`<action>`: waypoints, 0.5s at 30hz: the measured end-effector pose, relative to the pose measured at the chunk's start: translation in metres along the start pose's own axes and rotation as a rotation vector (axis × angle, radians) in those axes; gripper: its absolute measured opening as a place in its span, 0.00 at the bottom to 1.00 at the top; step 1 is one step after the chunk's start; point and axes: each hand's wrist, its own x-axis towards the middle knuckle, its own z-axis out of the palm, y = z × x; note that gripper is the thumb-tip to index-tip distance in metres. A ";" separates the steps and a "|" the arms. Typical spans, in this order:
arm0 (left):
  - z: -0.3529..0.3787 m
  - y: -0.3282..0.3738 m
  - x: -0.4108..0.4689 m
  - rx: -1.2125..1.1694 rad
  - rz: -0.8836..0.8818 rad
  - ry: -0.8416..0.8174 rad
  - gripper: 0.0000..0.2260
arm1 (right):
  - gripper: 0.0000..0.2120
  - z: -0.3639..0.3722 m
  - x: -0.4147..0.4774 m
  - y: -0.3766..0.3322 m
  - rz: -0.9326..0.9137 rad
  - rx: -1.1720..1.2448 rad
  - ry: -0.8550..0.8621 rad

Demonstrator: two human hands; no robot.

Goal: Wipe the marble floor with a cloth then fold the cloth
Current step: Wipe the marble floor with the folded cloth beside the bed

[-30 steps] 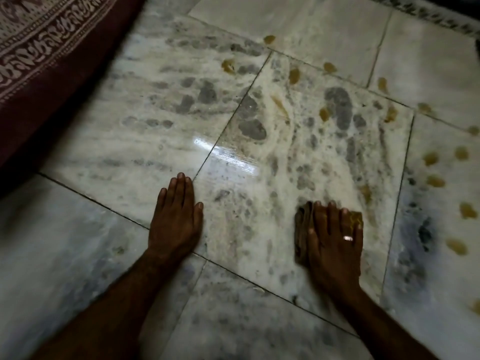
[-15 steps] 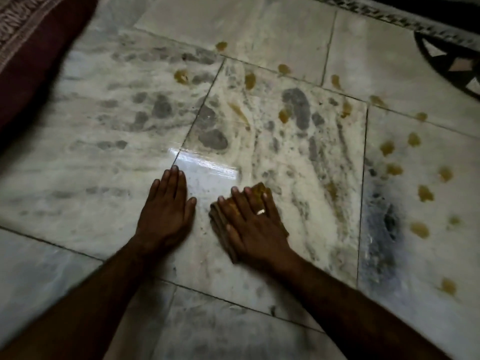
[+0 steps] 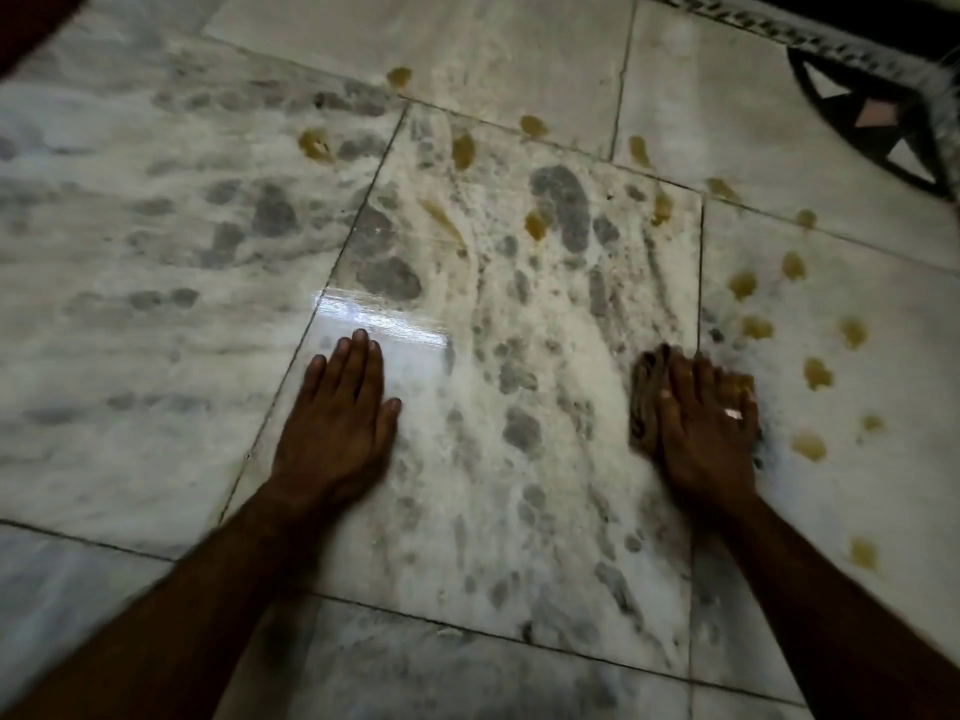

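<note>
From the head camera, the left hand is planted flat on the marble floor, fingers straight and close together with the thumb angled out. Well to its right, the right hand presses down on the bunched brown cloth, fingers stretched flat over it, a ring showing through the blur. The cloth sits right at a tile seam, with yellow stains dotted just beyond it.
</note>
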 end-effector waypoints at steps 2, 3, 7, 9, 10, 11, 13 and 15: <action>0.002 0.019 -0.005 -0.008 0.052 0.001 0.30 | 0.30 0.009 -0.042 0.017 0.013 -0.018 0.012; 0.003 0.029 -0.008 -0.012 0.070 0.003 0.30 | 0.29 0.013 -0.063 0.019 0.013 -0.025 0.029; 0.010 0.068 -0.019 -0.005 0.143 0.008 0.30 | 0.29 0.021 -0.132 -0.004 -0.015 -0.042 0.110; 0.012 0.080 -0.024 -0.008 0.154 -0.011 0.30 | 0.30 0.023 -0.153 -0.026 -0.083 -0.068 0.077; 0.013 0.084 -0.025 -0.012 0.146 -0.016 0.30 | 0.30 0.023 -0.158 -0.037 -0.127 -0.075 0.061; 0.013 0.086 -0.025 -0.014 0.136 -0.022 0.30 | 0.30 0.023 -0.159 -0.046 -0.174 -0.073 0.051; 0.012 0.087 -0.027 -0.009 0.125 -0.036 0.30 | 0.30 0.020 -0.151 -0.063 -0.266 -0.042 0.034; 0.012 0.088 -0.029 -0.001 0.135 -0.041 0.30 | 0.30 0.017 -0.134 -0.074 -0.367 -0.035 0.028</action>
